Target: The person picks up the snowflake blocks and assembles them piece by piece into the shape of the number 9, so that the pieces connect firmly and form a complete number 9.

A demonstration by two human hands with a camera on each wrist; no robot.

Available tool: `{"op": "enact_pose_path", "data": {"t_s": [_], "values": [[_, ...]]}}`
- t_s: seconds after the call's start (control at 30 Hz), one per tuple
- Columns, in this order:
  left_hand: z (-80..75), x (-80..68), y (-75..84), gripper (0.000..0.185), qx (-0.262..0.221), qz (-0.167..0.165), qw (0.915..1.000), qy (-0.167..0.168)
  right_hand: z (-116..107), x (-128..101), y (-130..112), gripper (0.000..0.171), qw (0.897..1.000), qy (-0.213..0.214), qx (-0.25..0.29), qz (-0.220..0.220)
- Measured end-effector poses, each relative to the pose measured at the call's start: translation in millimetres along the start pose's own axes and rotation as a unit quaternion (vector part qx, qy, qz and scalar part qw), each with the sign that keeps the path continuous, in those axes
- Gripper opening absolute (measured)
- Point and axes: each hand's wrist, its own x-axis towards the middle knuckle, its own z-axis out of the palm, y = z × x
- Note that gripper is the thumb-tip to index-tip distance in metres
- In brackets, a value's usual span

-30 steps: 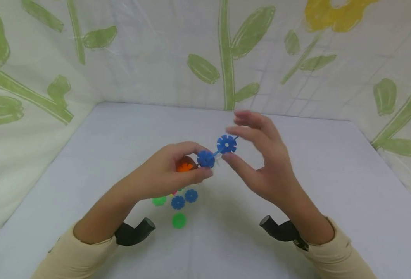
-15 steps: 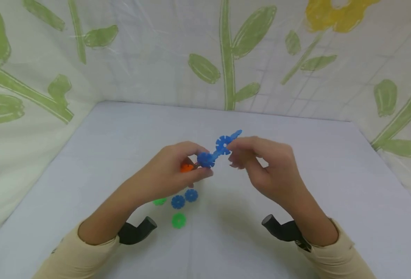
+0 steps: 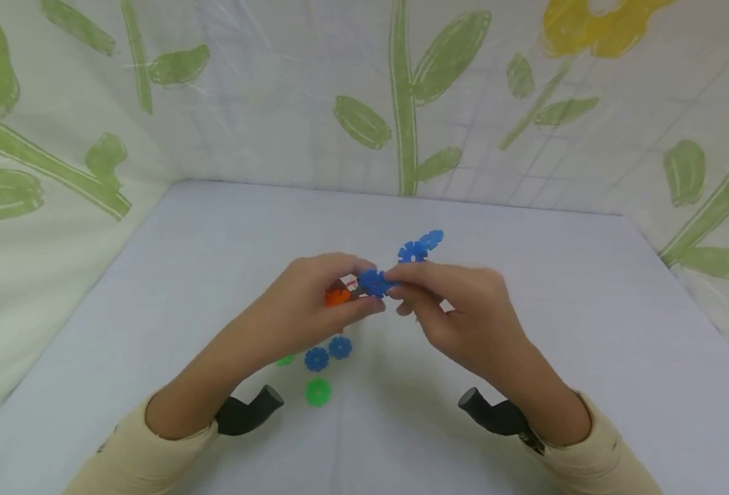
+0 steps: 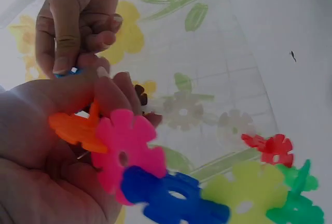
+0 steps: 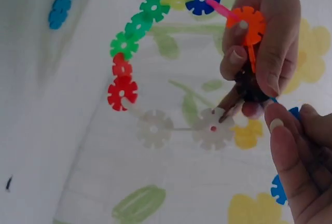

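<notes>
My left hand (image 3: 302, 295) grips a chain of interlocking notched plastic discs near its orange disc (image 5: 248, 24) and blackish disc (image 5: 251, 88). Orange, pink (image 4: 124, 151), dark blue, yellow, green, red (image 5: 123, 90) and white discs (image 5: 213, 128) curve away in a loop in the right wrist view. A blue disc (image 3: 372, 282) sits at the left fingertips. My right hand (image 3: 463, 295) pinches the blue part right beside it, close to the left hand. Further linked blue discs (image 3: 412, 252) stick up above the right fingers. Fingers hide the exact joint between the blue pieces.
On the white table (image 3: 525, 275) below the hands lie loose blue discs (image 3: 317, 359) and a green disc (image 3: 318, 392). Another green disc (image 3: 285, 360) is partly hidden by the left forearm. A plant-patterned sheet (image 3: 278, 103) hangs behind the table.
My right hand was spread around the upper blue disc, then held it, and now pinches lower and further left, beside my left fingertips. The blue end has shifted slightly right. My left hand barely moved.
</notes>
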Motion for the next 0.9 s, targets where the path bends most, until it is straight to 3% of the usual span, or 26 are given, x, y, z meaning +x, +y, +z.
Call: {"op": "enact_pose_path", "data": {"t_s": [0.1,0.17,0.23,0.3,0.4,0.53,0.63,0.77,0.9], "values": [[-2.1,1.5,-2.1,0.017,0.022,-0.02,0.9996,-0.001,-13.6,1.7,-3.4,0.012,0.997,0.079,0.003,-0.015],[-5.1,1.5,-3.7,0.018,0.017,-0.038,0.9991,-0.007,-22.1,1.9,-3.1,0.018,0.99,0.128,0.06,-0.011],[-8.3,1.2,-5.5,0.024,-0.013,-0.038,0.9991,-0.014,-27.5,1.5,-0.6,0.026,0.982,0.142,0.122,0.005],[-10.7,0.0,-6.1,0.03,-0.056,-0.024,0.998,-0.019,-28.9,0.9,4.2,0.03,0.98,0.11,0.163,0.03],[-12.6,-2.4,-6.2,0.037,-0.128,0.001,0.9912,-0.036,-26.7,1.0,11.7,0.022,0.984,0.017,0.165,0.07],[-13.7,-5.4,-6.2,0.036,-0.181,0.005,0.9819,-0.054,-22.1,0.0,19.2,0.035,0.969,-0.079,0.214,0.091],[-14.7,-6.5,-4.8,0.035,-0.182,0.012,0.9815,-0.057,-21.3,-0.2,22.8,0.038,0.953,-0.108,0.269,0.089],[-15.1,-5.6,-3.6,0.033,-0.181,0.034,0.9808,-0.065,-23.7,-0.4,26.2,0.034,0.94,-0.123,0.307,0.084],[-15.6,-4.6,-5.2,0.026,-0.173,0.05,0.9815,-0.064,-27.3,-1.3,27.6,0.041,0.943,-0.141,0.288,0.09]]}}
